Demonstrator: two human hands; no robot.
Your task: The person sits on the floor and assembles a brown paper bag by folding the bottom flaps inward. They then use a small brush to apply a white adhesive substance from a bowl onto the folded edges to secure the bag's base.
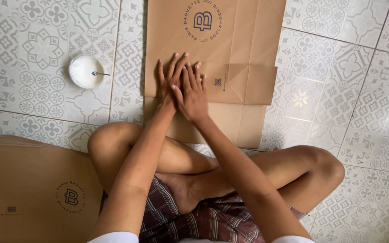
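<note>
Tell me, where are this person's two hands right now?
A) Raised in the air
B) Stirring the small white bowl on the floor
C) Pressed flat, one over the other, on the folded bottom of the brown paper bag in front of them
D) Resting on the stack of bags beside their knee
C: the left hand and the right hand lie overlapped on the brown paper bag, away from the white bowl and the stack of bags.

Scene evenly lit by soft, diffuse daylight. Faint sheen noted on floor tiles (300, 99) at right. Shadows weak. Focus sharp throughout; slight wide-angle stretching seen at edges.
</note>
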